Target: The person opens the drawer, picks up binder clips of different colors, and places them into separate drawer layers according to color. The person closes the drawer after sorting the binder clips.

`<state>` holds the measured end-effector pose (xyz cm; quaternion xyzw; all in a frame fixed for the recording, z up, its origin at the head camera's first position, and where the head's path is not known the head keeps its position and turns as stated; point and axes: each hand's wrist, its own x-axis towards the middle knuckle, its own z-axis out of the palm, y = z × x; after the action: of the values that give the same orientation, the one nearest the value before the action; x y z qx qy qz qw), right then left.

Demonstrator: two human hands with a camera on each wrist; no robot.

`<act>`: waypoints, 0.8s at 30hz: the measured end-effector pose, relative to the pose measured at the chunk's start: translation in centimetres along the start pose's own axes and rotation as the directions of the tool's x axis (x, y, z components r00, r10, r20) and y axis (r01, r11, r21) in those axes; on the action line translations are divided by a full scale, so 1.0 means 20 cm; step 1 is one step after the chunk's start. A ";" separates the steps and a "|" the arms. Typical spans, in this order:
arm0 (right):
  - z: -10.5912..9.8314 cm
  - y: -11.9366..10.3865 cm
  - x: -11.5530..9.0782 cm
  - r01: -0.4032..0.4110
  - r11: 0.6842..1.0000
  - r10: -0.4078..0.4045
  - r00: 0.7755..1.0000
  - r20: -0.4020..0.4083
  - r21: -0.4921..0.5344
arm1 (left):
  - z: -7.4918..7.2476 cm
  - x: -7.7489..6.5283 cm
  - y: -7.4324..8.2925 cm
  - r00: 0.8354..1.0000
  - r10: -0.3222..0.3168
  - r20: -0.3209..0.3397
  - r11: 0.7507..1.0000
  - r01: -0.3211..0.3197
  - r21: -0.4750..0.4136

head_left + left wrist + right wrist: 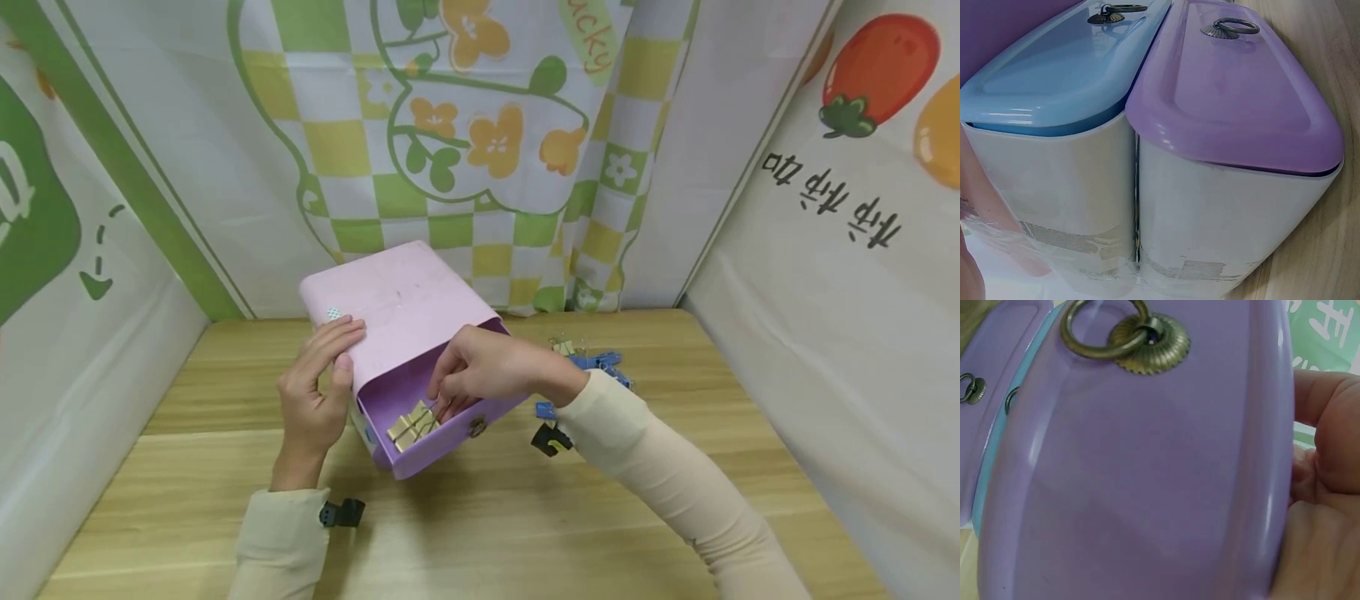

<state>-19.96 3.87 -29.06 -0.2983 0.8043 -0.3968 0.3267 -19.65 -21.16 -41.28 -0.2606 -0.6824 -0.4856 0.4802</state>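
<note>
A pink drawer box [401, 312] stands on the table with its top purple drawer [435, 452] pulled out. Gold binder clips [412, 423] lie inside that drawer, at its front left. My left hand [315, 392] rests on the box's left top edge, fingers stretched over the pink top. From the right, my right hand [491, 367] reaches over the drawer's side, its bent fingers down among the clips; I cannot tell whether they hold one. The drawer front [1147, 469] with its brass ring pull [1147, 344] hides those fingertips in the right wrist view.
Below the open drawer are a shut blue drawer [1066, 75] and a shut purple drawer [1241, 94], each with a ring pull. Several blue binder clips [600, 362] and a gold clip [564, 347] lie on the wooden table [480, 533], right of the box. A patterned curtain [435, 167] hangs behind.
</note>
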 end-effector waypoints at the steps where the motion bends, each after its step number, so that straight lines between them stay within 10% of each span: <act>1: 0.00 0.00 0.00 0.003 1.000 -0.003 1.000 -0.002 -0.010 | 0.00 0.00 0.00 1.000 -0.001 -0.001 1.000 0.001 -0.002; 24: -0.05 -0.02 -0.02 0.024 0.991 -0.020 0.999 0.034 -0.133 | 0.00 0.00 0.01 1.000 -0.005 -0.004 1.000 0.005 -0.009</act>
<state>-20.44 4.47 -28.16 -0.3345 0.8203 -0.3409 0.3146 -19.62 -21.04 -41.15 -0.2600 -0.6799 -0.4903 0.4793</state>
